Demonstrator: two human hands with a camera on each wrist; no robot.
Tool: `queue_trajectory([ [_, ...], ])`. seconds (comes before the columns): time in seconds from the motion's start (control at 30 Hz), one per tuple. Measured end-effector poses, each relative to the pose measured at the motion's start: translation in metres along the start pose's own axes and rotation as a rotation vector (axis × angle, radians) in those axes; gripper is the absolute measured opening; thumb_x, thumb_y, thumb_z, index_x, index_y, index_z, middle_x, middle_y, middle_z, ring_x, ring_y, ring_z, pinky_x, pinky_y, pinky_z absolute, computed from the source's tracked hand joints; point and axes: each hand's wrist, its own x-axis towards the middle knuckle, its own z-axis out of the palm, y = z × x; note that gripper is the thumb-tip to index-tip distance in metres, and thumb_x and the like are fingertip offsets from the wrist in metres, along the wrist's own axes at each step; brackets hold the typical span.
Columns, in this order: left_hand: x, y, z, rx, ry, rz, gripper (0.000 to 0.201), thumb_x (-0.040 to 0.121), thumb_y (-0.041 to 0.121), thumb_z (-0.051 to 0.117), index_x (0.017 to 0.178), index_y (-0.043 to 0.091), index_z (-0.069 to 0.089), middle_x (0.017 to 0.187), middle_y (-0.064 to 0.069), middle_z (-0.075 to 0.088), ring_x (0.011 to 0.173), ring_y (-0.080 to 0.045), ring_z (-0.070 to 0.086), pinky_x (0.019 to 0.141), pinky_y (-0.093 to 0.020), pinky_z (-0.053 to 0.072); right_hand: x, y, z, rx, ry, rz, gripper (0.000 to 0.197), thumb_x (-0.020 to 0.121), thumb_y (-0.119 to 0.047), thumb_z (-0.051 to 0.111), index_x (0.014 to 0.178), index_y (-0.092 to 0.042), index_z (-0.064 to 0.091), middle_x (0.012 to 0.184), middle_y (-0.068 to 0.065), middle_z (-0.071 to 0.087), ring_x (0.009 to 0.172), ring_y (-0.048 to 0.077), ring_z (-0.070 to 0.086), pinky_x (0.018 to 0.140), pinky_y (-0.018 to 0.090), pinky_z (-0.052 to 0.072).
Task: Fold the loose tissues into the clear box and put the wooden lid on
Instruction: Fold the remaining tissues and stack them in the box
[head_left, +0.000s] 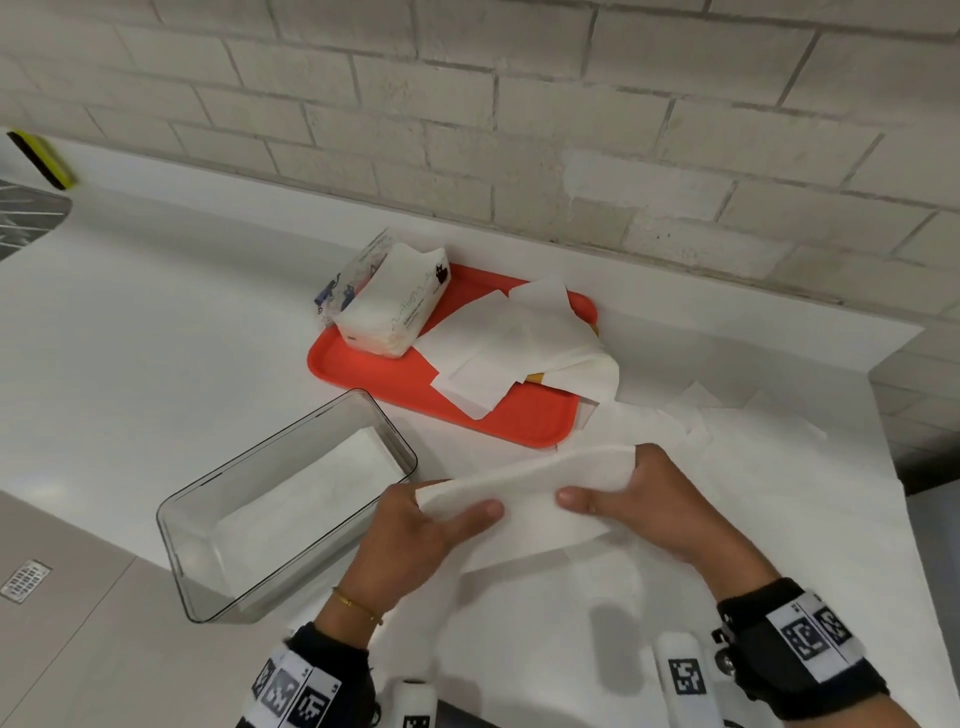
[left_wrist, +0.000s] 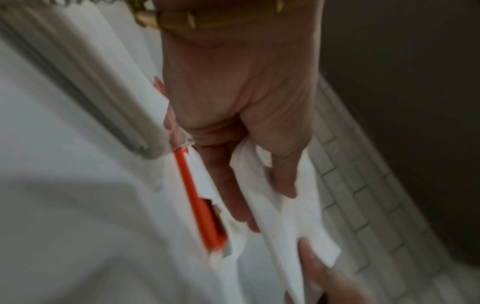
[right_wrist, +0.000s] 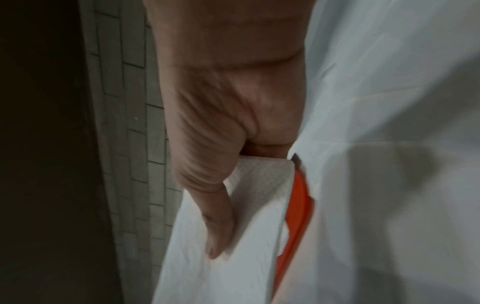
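White counter (head_left: 156, 322) lies bare leftward; both hands pinch a tissue (head_left: 524, 499) beside the clear box (head_left: 291, 499).

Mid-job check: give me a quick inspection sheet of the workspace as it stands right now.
Surface: white counter, loose tissues spread at right.
Job's things: clear box open, white tissue inside; held tissue above the counter; more tissues piled on the orange tray. Wooden lid: only a tan sliver under that pile, cannot confirm.
Clutter: tissue pack on the tray.
Grippers: left hand and right hand each pinch an end of the held tissue.
Cables: nothing seen.
Surroundings: brick wall; sink edge and sponge far left.
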Motion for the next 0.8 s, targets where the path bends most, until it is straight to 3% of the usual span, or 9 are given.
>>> queue_trajectory([
  [0.1, -0.021, 0.023, -0.023, -0.131, 0.021, -0.029, 0.016, 0.084, 0.025, 0.084, 0.086, 0.009, 0.084, 0.082, -0.017, 0.080, 0.066, -0.037, 0.075, 0.057, -0.042, 0.062, 0.002, -0.021, 0.002, 0.025, -0.138, -0.003, 0.027, 0.082, -0.020, 0.088, 0.108, -0.016, 0.081, 0.102, 0.000, 0.082, 0.097, 0.015, 0.078, 0.084, 0.026, 0.060],
  [0.17, -0.035, 0.033, -0.044, -0.155, 0.103, -0.030, 0.018, 0.090, 0.017, 0.078, 0.081, 0.002, 0.081, 0.073, -0.018, 0.077, 0.050, -0.032, 0.068, 0.047, -0.033, 0.056, 0.008, -0.027, 0.008, 0.090, -0.167, 0.005, 0.021, 0.085, -0.014, 0.084, 0.106, -0.011, 0.081, 0.098, 0.005, 0.082, 0.090, 0.016, 0.079, 0.078, 0.026, 0.061],
  [0.27, -0.052, 0.031, -0.090, -0.158, 0.296, -0.041, 0.028, 0.096, 0.019, 0.072, 0.077, -0.002, 0.076, 0.064, -0.018, 0.071, 0.045, -0.026, 0.056, 0.046, -0.027, 0.049, 0.024, -0.020, 0.017, 0.082, -0.095, 0.010, 0.018, 0.087, -0.016, 0.083, 0.105, -0.014, 0.081, 0.092, 0.005, 0.081, 0.085, 0.019, 0.078, 0.076, 0.032, 0.062],
  [0.4, -0.063, 0.007, -0.147, -0.143, 0.490, -0.100, 0.027, 0.101, 0.017, 0.066, 0.086, -0.005, 0.074, 0.073, -0.027, 0.071, 0.045, -0.023, 0.056, 0.052, -0.025, 0.052, 0.047, 0.023, 0.019, -0.558, 0.041, -0.028, 0.043, 0.079, -0.038, 0.090, 0.119, -0.039, 0.073, 0.119, -0.020, 0.071, 0.108, 0.004, 0.066, 0.090, 0.022, 0.050],
  [0.5, -0.055, -0.017, -0.160, -0.072, 0.525, -0.196, 0.023, 0.102, 0.009, 0.065, 0.091, -0.011, 0.071, 0.072, -0.025, 0.073, 0.043, -0.021, 0.061, 0.049, -0.026, 0.057, 0.056, 0.050, 0.019, -0.926, -0.036, -0.035, 0.069, 0.079, -0.044, 0.087, 0.142, -0.040, 0.058, 0.145, -0.018, 0.050, 0.129, 0.011, 0.047, 0.104, 0.026, 0.042],
  [0.57, -0.044, -0.028, -0.158, -0.004, 0.512, -0.255, 0.022, 0.102, 0.009, 0.065, 0.091, -0.009, 0.073, 0.070, -0.021, 0.075, 0.046, -0.024, 0.066, 0.060, -0.035, 0.064, 0.059, 0.057, 0.016, -0.975, -0.060, -0.037, 0.073, 0.080, -0.047, 0.085, 0.146, -0.039, 0.055, 0.152, -0.018, 0.042, 0.134, 0.012, 0.039, 0.108, 0.027, 0.039],
  [0.67, -0.029, -0.034, -0.157, 0.075, 0.514, -0.288, 0.021, 0.102, 0.013, 0.064, 0.090, -0.002, 0.074, 0.071, -0.019, 0.077, 0.053, -0.031, 0.071, 0.083, -0.049, 0.061, 0.060, 0.057, 0.012, -0.993, -0.083, -0.059, 0.074, 0.078, -0.049, 0.085, 0.146, -0.039, 0.056, 0.149, -0.020, 0.042, 0.130, 0.009, 0.038, 0.102, 0.023, 0.038],
  [0.73, -0.022, -0.034, -0.156, 0.082, 0.527, -0.296, 0.020, 0.102, 0.012, 0.063, 0.092, -0.002, 0.074, 0.071, -0.020, 0.077, 0.052, -0.031, 0.070, 0.077, -0.045, 0.061, 0.059, 0.056, 0.010, -0.992, -0.103, -0.059, 0.078, 0.074, -0.048, 0.088, 0.145, -0.040, 0.056, 0.143, -0.023, 0.043, 0.126, 0.007, 0.038, 0.099, 0.022, 0.037],
  [0.8, -0.017, -0.032, -0.153, 0.099, 0.528, -0.317, 0.018, 0.101, 0.008, 0.063, 0.094, -0.005, 0.073, 0.069, -0.021, 0.076, 0.048, -0.030, 0.068, 0.060, -0.035, 0.062, 0.060, 0.054, 0.009, -0.989, -0.112, -0.057, 0.083, 0.069, -0.047, 0.092, 0.144, -0.042, 0.056, 0.137, -0.023, 0.045, 0.123, 0.007, 0.038, 0.097, 0.022, 0.036],
])
